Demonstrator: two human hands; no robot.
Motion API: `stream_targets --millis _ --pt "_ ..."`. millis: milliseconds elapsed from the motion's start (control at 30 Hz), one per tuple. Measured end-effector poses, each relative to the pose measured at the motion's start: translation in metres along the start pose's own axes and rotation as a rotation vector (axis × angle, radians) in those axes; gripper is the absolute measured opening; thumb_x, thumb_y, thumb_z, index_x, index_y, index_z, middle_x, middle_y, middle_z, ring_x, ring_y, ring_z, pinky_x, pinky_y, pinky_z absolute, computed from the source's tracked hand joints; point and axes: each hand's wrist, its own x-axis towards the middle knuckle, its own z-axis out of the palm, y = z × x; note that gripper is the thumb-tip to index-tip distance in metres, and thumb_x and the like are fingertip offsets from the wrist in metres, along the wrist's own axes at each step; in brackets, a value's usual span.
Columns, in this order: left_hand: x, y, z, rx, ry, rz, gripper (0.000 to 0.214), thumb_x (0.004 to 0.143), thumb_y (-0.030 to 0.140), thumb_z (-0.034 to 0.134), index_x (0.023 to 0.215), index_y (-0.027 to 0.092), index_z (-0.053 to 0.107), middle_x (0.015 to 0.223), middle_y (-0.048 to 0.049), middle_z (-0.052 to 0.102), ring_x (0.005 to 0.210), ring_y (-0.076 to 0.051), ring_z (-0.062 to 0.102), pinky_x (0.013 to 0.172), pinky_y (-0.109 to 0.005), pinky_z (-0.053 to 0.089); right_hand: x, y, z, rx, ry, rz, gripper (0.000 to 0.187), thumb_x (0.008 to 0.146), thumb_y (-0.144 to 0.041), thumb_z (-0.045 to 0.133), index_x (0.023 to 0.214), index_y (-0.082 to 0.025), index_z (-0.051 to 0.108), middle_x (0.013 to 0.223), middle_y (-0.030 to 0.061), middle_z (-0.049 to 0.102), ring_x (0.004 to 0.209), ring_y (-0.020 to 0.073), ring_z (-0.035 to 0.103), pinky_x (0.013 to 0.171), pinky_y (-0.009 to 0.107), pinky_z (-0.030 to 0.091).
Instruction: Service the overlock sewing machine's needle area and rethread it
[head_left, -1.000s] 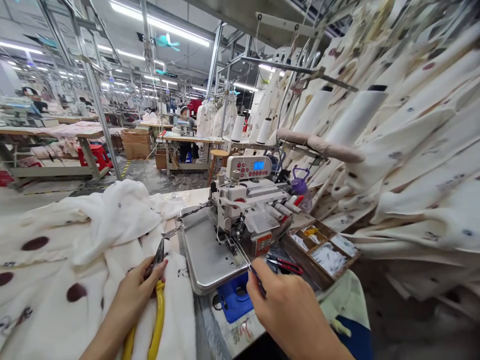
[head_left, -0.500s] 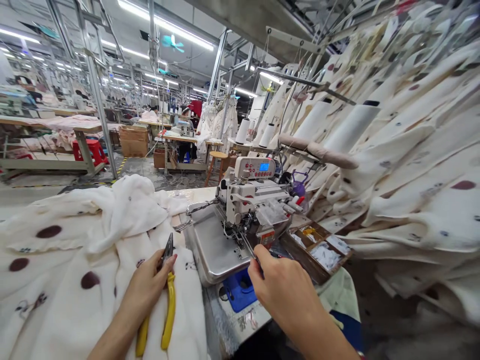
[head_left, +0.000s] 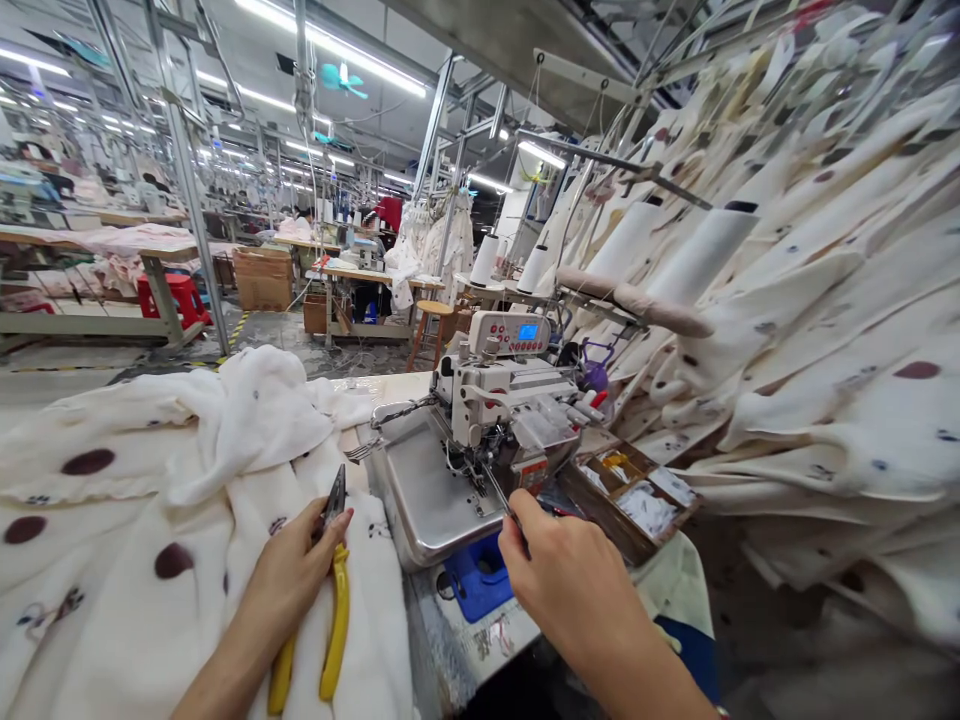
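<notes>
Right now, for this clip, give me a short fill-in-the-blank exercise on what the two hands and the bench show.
1. The left hand grips pliers with ____ handles.
2. The right hand holds thin tweezers pointed into the ____ machine.
3. The pliers rest on white fabric with dark ____ spots.
4. The wooden tray lies to the ____ of the machine.

Missing words: yellow; sewing; red; right

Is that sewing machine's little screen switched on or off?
On. The small display on the sewing machine control panel glows bright blue; what it reads is too small to tell.
</notes>
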Motion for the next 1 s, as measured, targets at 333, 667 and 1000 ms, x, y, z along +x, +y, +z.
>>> stream_targets --millis 333,667,1000 --pt "-0.0006 0.0001 -0.0001 0.005 -0.011 -0.023 0.065 0.081 0.070 0.037 0.114 0.018 0.058 0.094 -0.0076 0.069 0.090 -0.028 0.063 0.083 -0.036 0.042 0.0024 0.0009 0.0067 0.013 0.037 -0.014 0.013 0.096 -0.015 0.052 0.089 -0.020 0.061 0.066 0.0071 0.073 0.067 0.0319 0.074 0.051 0.030 0.011" --pt "-0.0013 -0.0004 -0.0003 0.019 0.013 -0.012 0.064 0.079 0.070 0.038 0.111 0.019 0.061 0.084 -0.0052 0.068 0.085 -0.028 0.063 0.078 -0.035 0.043 0.0007 0.0044 0.0073 0.024 0.052 -0.011 0.012 0.096 -0.016 0.053 0.089 -0.020 0.062 0.067 0.0071 0.073 0.068 0.0321 0.074 0.052 0.030 0.011" --pt "-0.0010 0.0005 -0.0006 0.017 0.022 0.015 0.065 0.078 0.068 0.038 0.110 0.017 0.062 0.086 -0.0073 0.068 0.085 -0.029 0.063 0.077 -0.036 0.044 -0.0010 0.0023 0.0045 0.025 0.069 -0.009 0.012 0.095 -0.017 0.054 0.089 -0.021 0.063 0.067 0.0069 0.073 0.067 0.0322 0.074 0.052 0.030 0.011"
